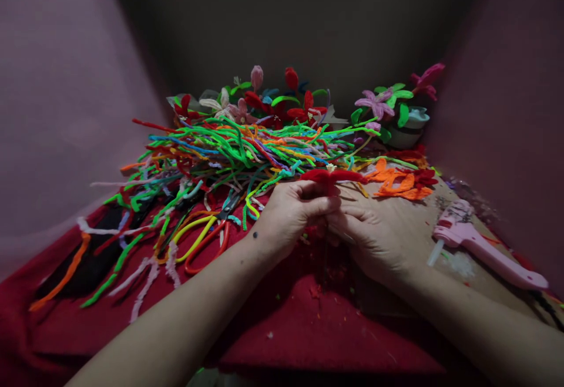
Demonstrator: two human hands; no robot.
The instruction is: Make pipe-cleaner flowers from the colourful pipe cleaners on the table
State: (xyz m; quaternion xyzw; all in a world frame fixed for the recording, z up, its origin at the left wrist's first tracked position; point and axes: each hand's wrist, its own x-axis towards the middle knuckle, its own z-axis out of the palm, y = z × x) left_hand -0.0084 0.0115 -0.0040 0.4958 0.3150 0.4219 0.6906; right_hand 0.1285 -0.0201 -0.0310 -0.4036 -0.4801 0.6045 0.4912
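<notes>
My left hand (293, 214) and my right hand (374, 228) meet at the middle of the picture, fingers curled together around the stem of a red pipe-cleaner flower (332, 177). Its red petals spread out just above my fingertips, with a small pale centre on top. Both hands are closed on it. The lower part of the stem is hidden between my fingers. A big heap of coloured pipe cleaners (229, 152) lies just beyond and left of my left hand.
Red-handled scissors (211, 240) lie left of my left wrist on the red cloth (308, 328). A pink glue gun (480, 246) lies at the right. Orange petals (396, 182) and finished flowers (273, 102), some in a pot (408, 128), stand behind.
</notes>
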